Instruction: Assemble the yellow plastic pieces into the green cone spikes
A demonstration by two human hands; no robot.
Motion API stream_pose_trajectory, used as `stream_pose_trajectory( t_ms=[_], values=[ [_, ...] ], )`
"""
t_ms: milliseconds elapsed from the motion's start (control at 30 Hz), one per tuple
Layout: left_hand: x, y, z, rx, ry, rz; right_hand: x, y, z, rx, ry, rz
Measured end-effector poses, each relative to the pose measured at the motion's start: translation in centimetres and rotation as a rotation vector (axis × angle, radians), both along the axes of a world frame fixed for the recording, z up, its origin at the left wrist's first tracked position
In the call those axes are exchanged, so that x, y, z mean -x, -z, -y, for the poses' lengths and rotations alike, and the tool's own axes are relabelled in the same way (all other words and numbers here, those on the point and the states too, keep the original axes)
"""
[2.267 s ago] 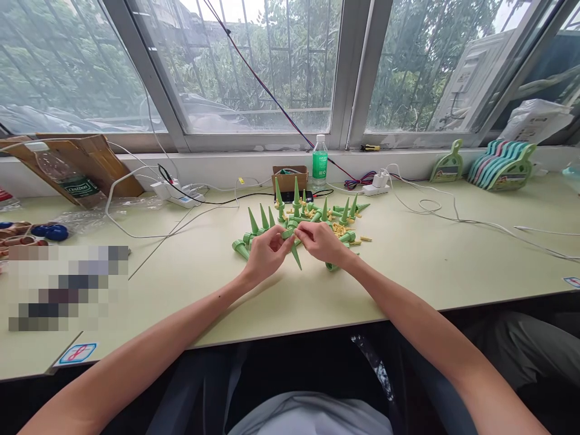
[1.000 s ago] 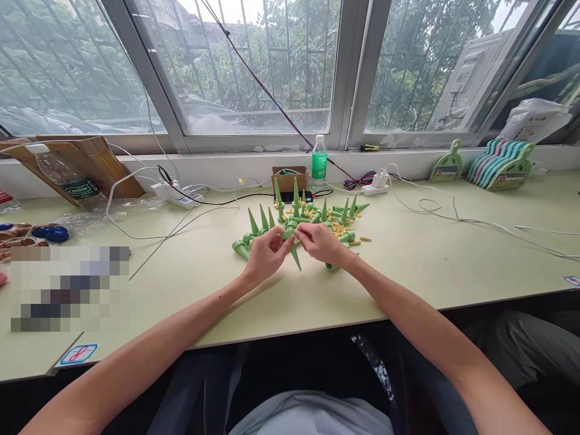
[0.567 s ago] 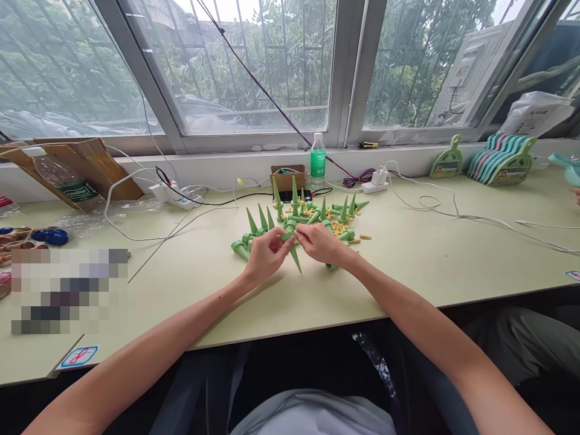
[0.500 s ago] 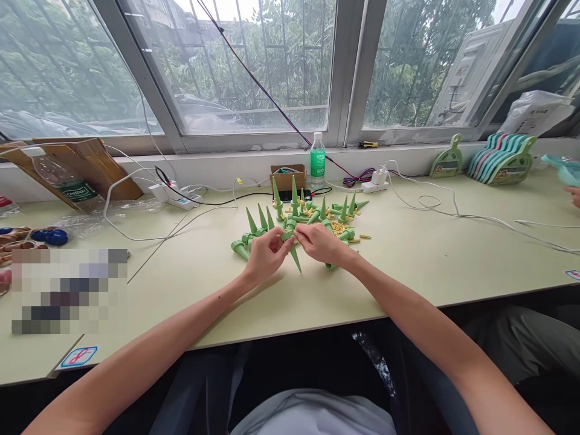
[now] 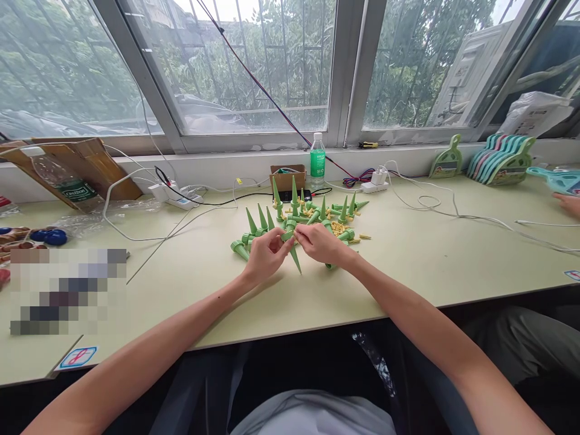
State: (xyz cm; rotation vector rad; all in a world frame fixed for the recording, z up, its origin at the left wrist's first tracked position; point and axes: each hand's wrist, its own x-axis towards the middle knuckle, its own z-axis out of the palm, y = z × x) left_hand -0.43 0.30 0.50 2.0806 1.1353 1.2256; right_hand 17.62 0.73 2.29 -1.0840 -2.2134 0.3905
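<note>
My left hand (image 5: 267,255) is closed round the head of a green plastic plant-watering spike (image 5: 295,258), which points down and toward me over the table. My right hand (image 5: 319,243) presses its fingertips against the same spike's head from the right; whatever small part they pinch is hidden. Just behind both hands, several more green spikes (image 5: 252,221) stand point-up or lie on their sides. Small yellow pegs (image 5: 339,228) are heaped among them, and a few lie loose to the right.
Behind the spikes stand a small cardboard box (image 5: 288,176) and a water bottle (image 5: 318,162). White cables (image 5: 455,202) cross the table right of me. Green and blue dustpan-like items (image 5: 501,160) stand far right, beside another person's hand (image 5: 568,204) near a light-blue one.
My hands and the spike stay almost still. At the far right, the other person's hand and the light-blue item have moved left and down onto the table.
</note>
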Motion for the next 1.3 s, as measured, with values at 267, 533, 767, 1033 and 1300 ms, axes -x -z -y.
stream_pose_trajectory(
  t_ms=[267, 533, 767, 1033, 1300],
  values=[
    [0.0, -0.2, 0.1, 0.007, 0.005, -0.014, 0.0, 0.0, 0.0, -0.001, 0.008, 0.016],
    [0.0, -0.2, 0.1, 0.015, 0.018, -0.055, -0.1, 0.0, 0.1, 0.021, 0.035, 0.127],
    [0.1, 0.1, -0.1, 0.034, 0.034, -0.127, -0.1, 0.0, 0.1, 0.074, 0.040, 0.291],
    [0.2, 0.3, -0.2, 0.041, 0.050, -0.163, -0.1, -0.3, 0.3, 0.085, 0.040, 0.388],
    [0.2, 0.1, 0.0, 0.061, 0.053, -0.199, 0.0, -0.9, 0.7, 0.111, 0.039, 0.519]
  ],
)
